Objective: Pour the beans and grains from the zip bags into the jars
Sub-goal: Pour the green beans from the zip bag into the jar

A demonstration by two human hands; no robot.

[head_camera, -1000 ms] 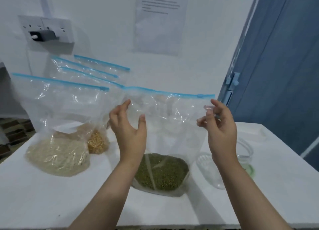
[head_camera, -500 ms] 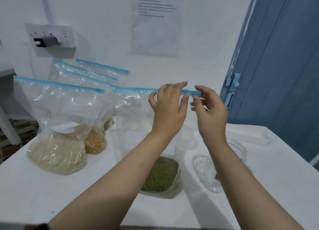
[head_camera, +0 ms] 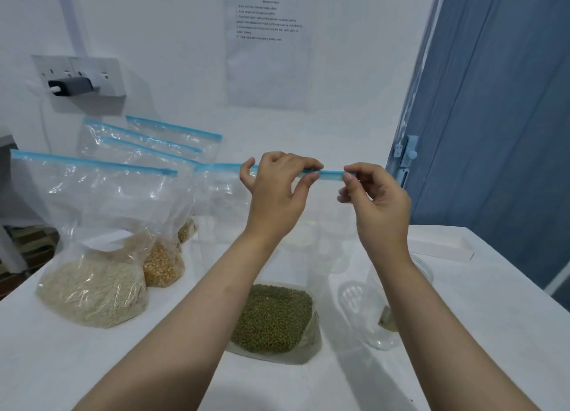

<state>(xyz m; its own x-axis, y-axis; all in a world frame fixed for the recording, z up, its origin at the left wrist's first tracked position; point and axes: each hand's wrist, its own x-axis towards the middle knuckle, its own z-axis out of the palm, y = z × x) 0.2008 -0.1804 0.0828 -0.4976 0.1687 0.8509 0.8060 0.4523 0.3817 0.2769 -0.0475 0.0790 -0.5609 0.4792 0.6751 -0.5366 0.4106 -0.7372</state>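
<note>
A: Pinching the blue zip strip (head_camera: 331, 174): left hand (head_camera: 277, 191) and right hand (head_camera: 377, 200), both gripping it.
B: Location?
A: Green-bean bag (head_camera: 274, 318) stands at table (head_camera: 92, 364) centre; jar (head_camera: 370, 312) at its 3 o'clock.

Both forearms reach forward and up. The left hand (head_camera: 277, 191) and right hand (head_camera: 374, 199) sit close together at one height, fingertips pinched, apparently gripping something.

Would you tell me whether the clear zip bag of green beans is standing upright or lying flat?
Upright: the clear zip bag of green beans sits on the white table, both hands pinching its blue strip.
</note>
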